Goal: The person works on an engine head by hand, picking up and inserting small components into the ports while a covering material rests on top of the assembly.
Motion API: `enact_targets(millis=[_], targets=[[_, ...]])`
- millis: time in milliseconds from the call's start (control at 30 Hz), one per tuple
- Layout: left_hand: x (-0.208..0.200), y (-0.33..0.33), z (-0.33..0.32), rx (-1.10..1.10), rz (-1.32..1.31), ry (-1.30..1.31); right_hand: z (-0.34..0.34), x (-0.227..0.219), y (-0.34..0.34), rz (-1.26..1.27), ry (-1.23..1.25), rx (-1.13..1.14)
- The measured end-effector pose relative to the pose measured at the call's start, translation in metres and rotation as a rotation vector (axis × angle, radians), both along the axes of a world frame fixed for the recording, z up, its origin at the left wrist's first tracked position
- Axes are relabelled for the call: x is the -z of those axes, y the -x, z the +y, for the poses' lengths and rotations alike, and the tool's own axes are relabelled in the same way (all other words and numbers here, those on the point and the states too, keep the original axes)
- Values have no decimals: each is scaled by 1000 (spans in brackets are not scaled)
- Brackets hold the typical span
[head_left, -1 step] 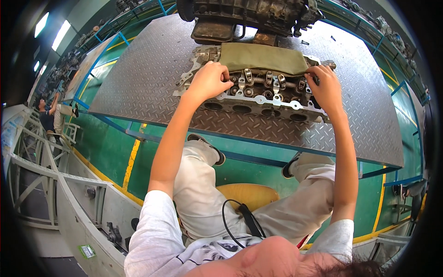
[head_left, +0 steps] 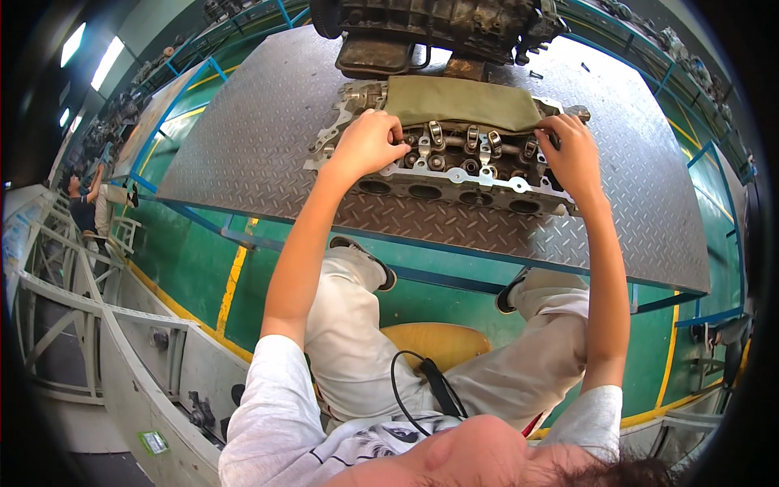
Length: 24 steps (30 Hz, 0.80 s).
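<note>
An olive-green cloth (head_left: 462, 101) lies folded over the far side of a metal cylinder head (head_left: 519, 185), whose rocker arms (head_left: 472, 140) and valve springs show along the near side. My left hand (head_left: 367, 148) is at the cloth's near left corner, fingers curled and thumb pressed in. Its fingers hide that corner and whatever they hold. At the cloth's near right corner, my right hand (head_left: 573, 154) pinches the edge between thumb and fingertips. Both wrists hang over the cylinder head's near edge.
The cylinder head rests on a diamond-plate metal table (head_left: 243, 138) with a blue frame. Behind it stands a large dark engine assembly (head_left: 446, 32). Two small bolts (head_left: 536, 75) lie to its right. Another person (head_left: 85, 203) is far left, beside grey metal framing (head_left: 105, 316).
The cloth's left edge has shifted very slightly to the left. My hands hold nearly the same places.
</note>
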<state>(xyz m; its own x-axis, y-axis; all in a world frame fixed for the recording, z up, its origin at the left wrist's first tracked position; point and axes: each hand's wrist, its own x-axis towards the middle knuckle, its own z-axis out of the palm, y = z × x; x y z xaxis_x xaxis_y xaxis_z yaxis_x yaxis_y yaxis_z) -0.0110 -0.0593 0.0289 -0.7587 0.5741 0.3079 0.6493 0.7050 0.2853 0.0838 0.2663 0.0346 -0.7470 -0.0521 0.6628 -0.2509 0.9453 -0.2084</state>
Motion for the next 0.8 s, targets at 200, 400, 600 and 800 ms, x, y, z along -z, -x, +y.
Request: enact_targets(millis=[200, 400, 600, 800], targets=[[5, 4, 5, -43, -35, 26, -2, 0, -1, 2, -2, -1], [6, 0, 9, -44, -22, 28, 1, 2, -1, 13, 16, -9], [4, -9, 10, -40, 73, -14, 3, -1, 1, 62, 2, -18], [5, -11, 11, -19, 61, 27, 12, -4, 0, 134, 58, 41]])
